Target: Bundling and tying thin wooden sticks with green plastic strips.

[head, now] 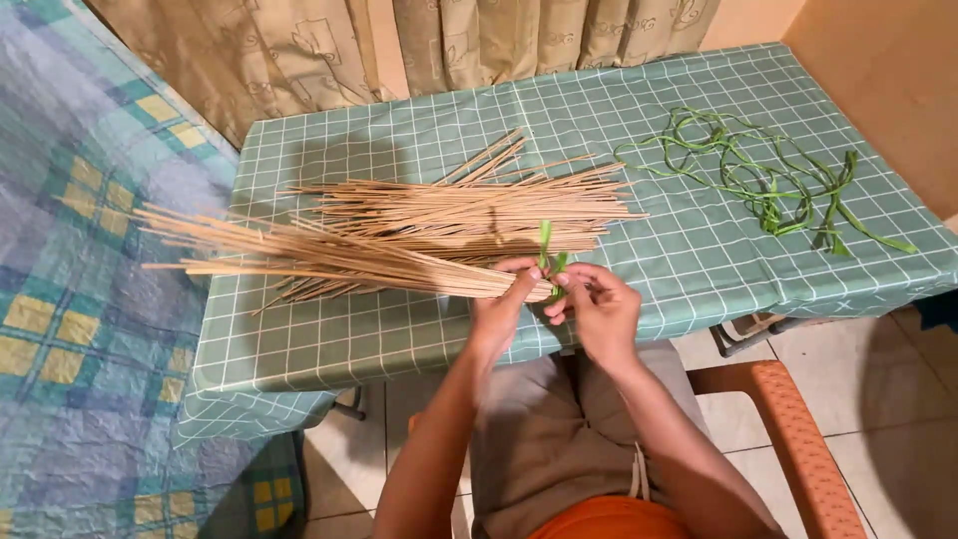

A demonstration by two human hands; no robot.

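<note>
My left hand (502, 307) grips one end of a bundle of thin tan sticks (329, 258) that fans out to the left over the table. My right hand (597, 304) pinches a green strip (547, 250) wrapped at that same end, its two tips sticking up. A second heap of loose sticks (469, 205) lies on the table just behind the bundle.
The table wears a green checked cloth (689, 250). A tangle of green strips (768, 180) lies at its right. A blue patterned bedspread (80, 299) is at the left, curtains (449, 40) behind, and an orange chair arm (798, 439) at my right.
</note>
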